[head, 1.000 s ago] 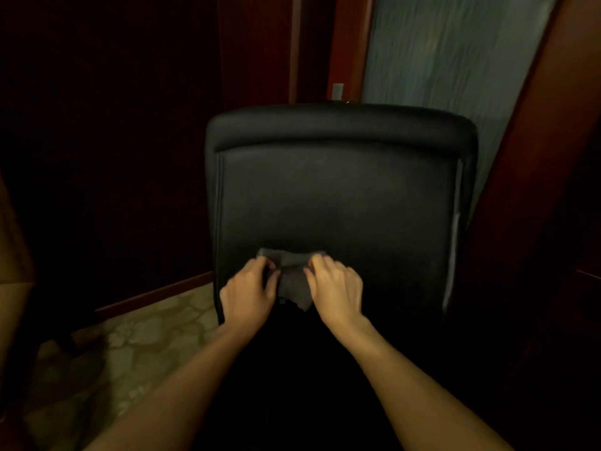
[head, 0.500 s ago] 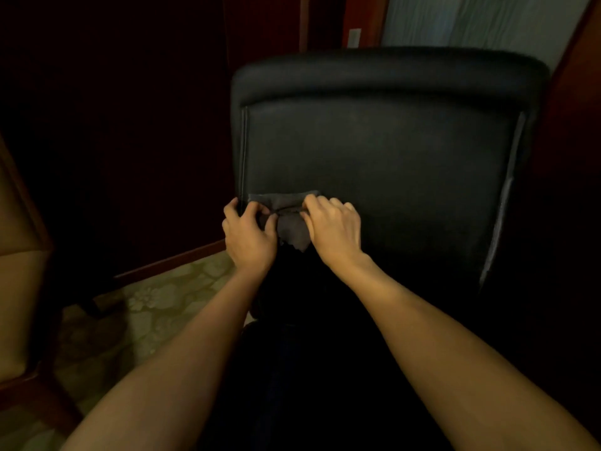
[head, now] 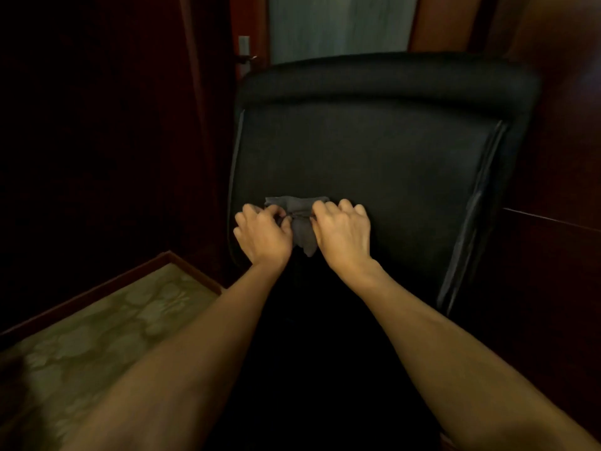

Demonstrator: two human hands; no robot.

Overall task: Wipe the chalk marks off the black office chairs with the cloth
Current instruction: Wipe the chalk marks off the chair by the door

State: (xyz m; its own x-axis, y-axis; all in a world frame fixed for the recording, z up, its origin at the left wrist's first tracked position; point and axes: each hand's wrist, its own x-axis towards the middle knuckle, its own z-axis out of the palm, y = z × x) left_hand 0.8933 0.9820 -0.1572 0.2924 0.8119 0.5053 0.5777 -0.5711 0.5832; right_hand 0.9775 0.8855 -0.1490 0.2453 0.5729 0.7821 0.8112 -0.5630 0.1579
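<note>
Both my hands pinch a grey cloth [head: 302,219] against the black chair back [head: 374,164], left hand [head: 263,234] at nine o'clock of it, right hand [head: 344,232] at three. Fingers on each are curled into the fabric.

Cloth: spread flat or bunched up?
Bunched. The grey cloth is gathered between the left hand and right hand against the chair backrest.

So the black office chair [head: 374,164] is right in front of me, padded back facing me and leaning a bit to the right. The grey cloth [head: 300,219] is all bunched up low on its left side, pinched between my left hand [head: 263,234] and right hand [head: 344,232].
</note>
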